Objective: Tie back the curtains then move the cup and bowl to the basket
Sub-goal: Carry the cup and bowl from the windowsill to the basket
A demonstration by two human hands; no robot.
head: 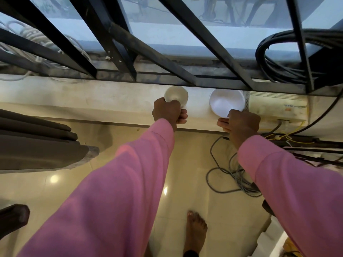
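A white cup [176,94] stands on the pale window sill [83,101], just below the black window bars. My left hand [169,113] is wrapped around its near side. To its right sits a white bowl [226,102] on the same sill. My right hand [241,125] grips the bowl's near rim, thumb on top and fingers underneath. Both arms wear pink sleeves. A dark folded curtain [37,141] hangs at the left edge. No basket is in view.
Black metal bars [148,52] run across the window above the sill. A white box-shaped device [276,106] sits right of the bowl, with yellow and black cables behind it. Grey cable [228,180] coils on the tiled floor. My bare foot [196,232] stands below.
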